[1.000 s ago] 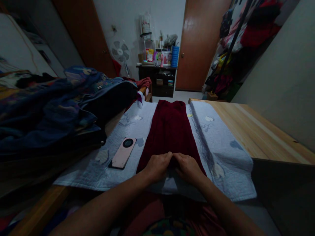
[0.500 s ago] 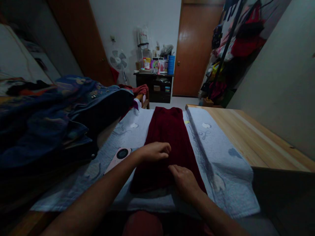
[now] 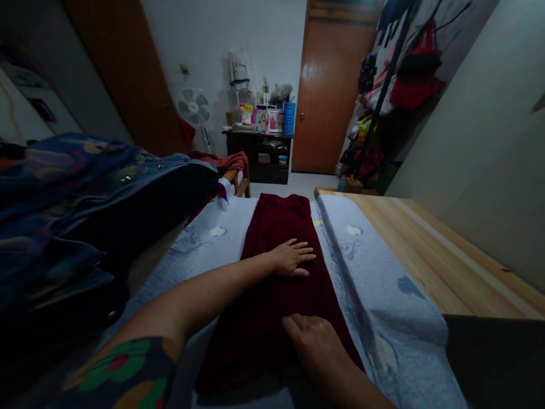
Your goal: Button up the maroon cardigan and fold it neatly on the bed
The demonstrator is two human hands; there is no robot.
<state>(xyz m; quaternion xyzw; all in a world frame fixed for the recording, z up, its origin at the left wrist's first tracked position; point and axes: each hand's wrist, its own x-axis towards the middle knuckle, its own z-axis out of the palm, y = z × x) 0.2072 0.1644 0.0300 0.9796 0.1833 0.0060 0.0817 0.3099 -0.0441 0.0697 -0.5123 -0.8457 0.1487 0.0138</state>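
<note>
A dark red piece of folded cloth (image 3: 272, 309), perhaps a garment, lies lengthwise on a pale blue patterned blanket (image 3: 357, 250). Palm down on the cloth's middle, my left hand (image 3: 293, 259) is open, its fingers spread. My right hand (image 3: 315, 343) is lower and to the right, over the near part of the same cloth. Its fingers are curled in and closed; their undersides are hidden, so I cannot see whether fabric is pinched in them.
A heap of denim clothing (image 3: 106, 187) lies at the left. Bare wooden boards (image 3: 426, 244) run along the right of the blanket. Farther back are a fan (image 3: 195, 107), a dark cabinet (image 3: 259, 159), a door (image 3: 330, 96) and hanging bags (image 3: 419, 74).
My left hand has gone from curled to flat and spread, moving right onto the cloth. The right hand appears lower in the picture, still curled. The phone at the left is no longer visible.
</note>
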